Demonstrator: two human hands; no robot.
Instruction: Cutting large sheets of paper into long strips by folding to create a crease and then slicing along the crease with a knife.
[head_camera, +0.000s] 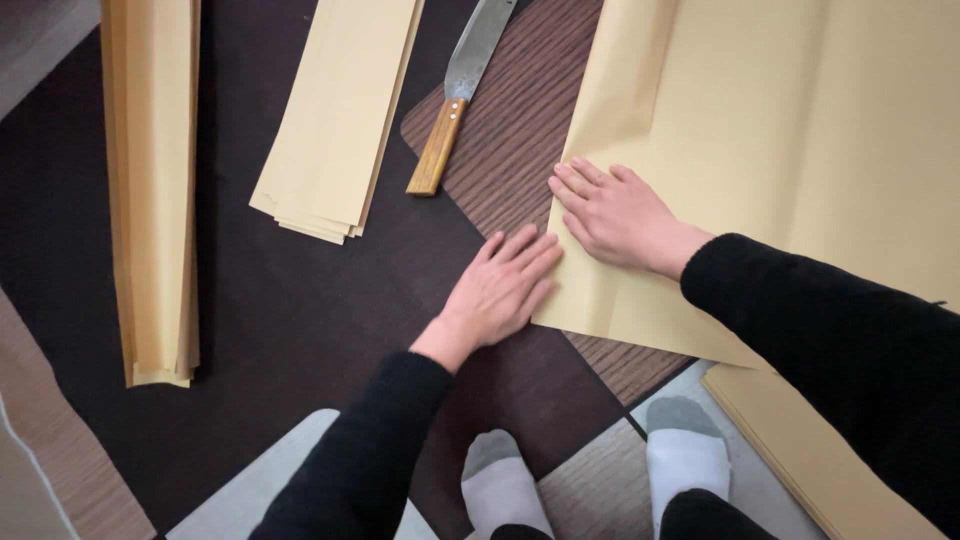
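A large sheet of tan paper (780, 140) lies on the dark floor and a wooden board, filling the upper right. My right hand (615, 215) rests flat on the sheet near its left edge, fingers together and pointing left. My left hand (503, 285) lies flat at the sheet's lower left corner, fingertips on the paper's edge. Neither hand holds anything. Both arms wear black sleeves.
A large knife (457, 95) with a wooden handle lies on the brown board (510, 140) at top centre. A stack of tan paper strips (335, 120) lies left of it, a long folded bundle (155, 190) farther left. More tan sheets (810, 460) sit at lower right. My socked feet (590, 475) are at the bottom.
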